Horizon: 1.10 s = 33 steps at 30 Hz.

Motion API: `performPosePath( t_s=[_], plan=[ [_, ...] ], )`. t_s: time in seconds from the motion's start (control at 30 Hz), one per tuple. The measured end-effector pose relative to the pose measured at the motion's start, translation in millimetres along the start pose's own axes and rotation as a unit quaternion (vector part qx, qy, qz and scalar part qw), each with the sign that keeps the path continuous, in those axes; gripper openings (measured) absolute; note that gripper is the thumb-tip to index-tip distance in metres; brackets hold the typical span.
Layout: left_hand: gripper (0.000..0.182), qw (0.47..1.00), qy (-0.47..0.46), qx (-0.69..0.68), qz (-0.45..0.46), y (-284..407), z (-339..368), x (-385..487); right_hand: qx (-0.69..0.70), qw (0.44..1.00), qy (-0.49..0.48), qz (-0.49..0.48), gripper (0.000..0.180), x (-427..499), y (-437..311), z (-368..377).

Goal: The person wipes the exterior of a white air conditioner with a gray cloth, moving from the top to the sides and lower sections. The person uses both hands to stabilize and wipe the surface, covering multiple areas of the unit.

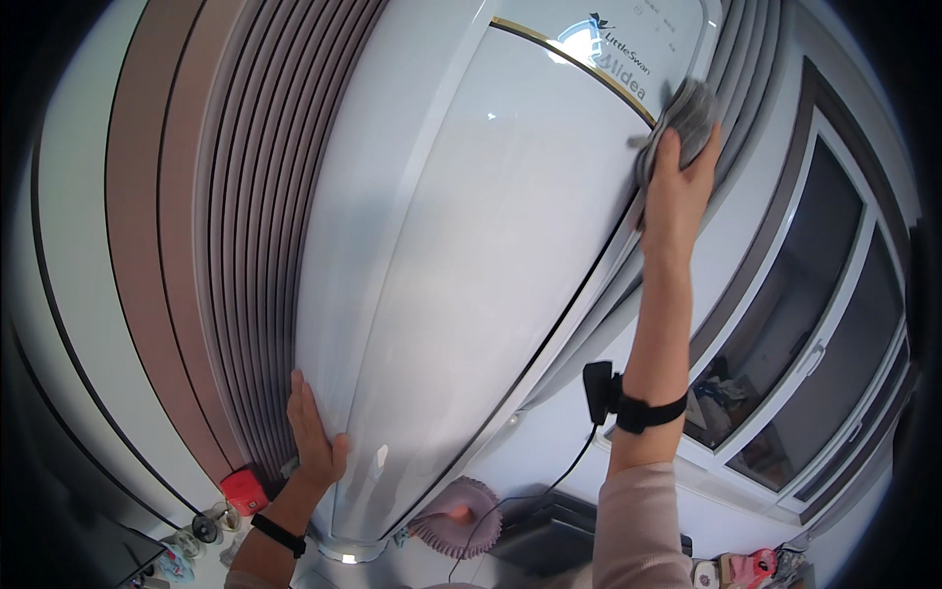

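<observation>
A tall white Midea floor-standing air conditioner (471, 243) fills the middle of the view, with a gold trim strip (574, 60) near its top. My right hand (681, 180) is raised to the unit's upper right edge, closed around a grey cloth (688, 121) that lies against the edge just beside the trim. My left hand (316, 442) rests low on the unit's left side, fingers pointing up and thumb apart, holding nothing. A black strap with a small device (640, 408) is around my right forearm, and a black cable runs down from it.
Grey curtain folds (743, 96) and a sliding window (802, 309) are at the right. Ribbed wall panelling (257, 221) stands close on the left. Near the base are a pink round pleated item (478, 541), a red box (244, 492), glass jars (227, 517) and a black object (552, 541).
</observation>
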<state>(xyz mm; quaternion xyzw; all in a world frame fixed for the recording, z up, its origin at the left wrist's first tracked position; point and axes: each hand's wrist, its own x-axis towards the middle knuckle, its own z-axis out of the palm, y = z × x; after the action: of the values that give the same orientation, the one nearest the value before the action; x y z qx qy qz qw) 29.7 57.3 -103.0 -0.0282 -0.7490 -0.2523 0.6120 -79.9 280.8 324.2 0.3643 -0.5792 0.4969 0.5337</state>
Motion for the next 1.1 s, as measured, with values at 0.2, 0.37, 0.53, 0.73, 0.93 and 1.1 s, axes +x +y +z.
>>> performPosePath(
  t_s=[0.2,0.37,0.53,0.73,0.93,1.1],
  plan=[
    [0.075,1.0,-0.007,-0.004,-0.002,1.9,-0.5,1.1,-0.018,1.0,-0.025,-0.003,0.072,-83.9,11.1,-7.6],
    [0.074,1.0,-0.009,-0.008,-0.001,2.6,-2.9,1.0,-0.01,0.998,-0.06,0.028,0.076,-186.8,18.2,-17.7],
    [0.073,1.0,-0.011,-0.014,0.003,3.5,-5.1,3.1,-0.044,0.997,-0.06,0.013,0.076,-271.5,16.3,-20.8],
    [0.073,1.0,-0.012,-0.01,0.002,3.9,-5.8,4.0,-0.044,0.998,-0.041,-0.011,0.069,-183.1,20.2,-16.3],
    [0.073,1.0,0.005,-0.007,0.001,0.9,-0.3,1.9,-0.014,0.999,0.005,0.034,0.061,-40.7,8.2,-0.3],
    [0.074,1.0,0.007,-0.004,-0.001,-0.1,1.4,0.8,0.028,0.999,0.009,-0.027,0.053,-79.4,15.6,0.9]
  ],
)
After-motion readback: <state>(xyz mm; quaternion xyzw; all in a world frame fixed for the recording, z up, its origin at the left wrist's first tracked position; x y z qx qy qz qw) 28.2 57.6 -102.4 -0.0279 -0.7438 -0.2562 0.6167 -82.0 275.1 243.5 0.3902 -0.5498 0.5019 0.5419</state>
